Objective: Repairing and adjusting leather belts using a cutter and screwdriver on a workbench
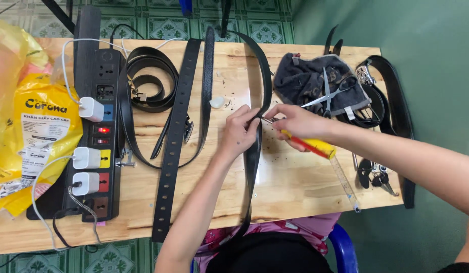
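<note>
**Two hands at a black belt on a wooden desk**

The left hand (240,129) sits near the middle of the desk (295,187), its fingers closed in a pinch on the edge of a black belt (253,156). That belt runs from the far edge at 12 o'clock, bends under the fingers and drops off the near edge at 6 o'clock. The right hand (297,124) comes in from 3 o'clock and is closed around a screwdriver (315,146) with a yellow and red handle; its thin metal tip points toward 9 o'clock and meets the belt just beside the left fingertips.

At 1 o'clock from the hands lies a dark cloth (305,76) with a pair of scissors (328,93) resting on top. Further toward 3 o'clock is a heap of black belts with a metal buckle (386,96), and at 4 o'clock a bunch of keys (378,179) lies beside a clear ruler (345,184).

Toward 9 o'clock a long strap with a row of holes (174,146) stretches from the far edge to the near edge, with a coiled belt (148,83) beyond it at 10 o'clock. A black power strip (100,136) with three white plugs stands further left, one red light glowing on it. A yellow plastic bag (27,131) fills the desk's left end. A small pale lump (216,102) lies just at 11 o'clock from the left hand.
</note>
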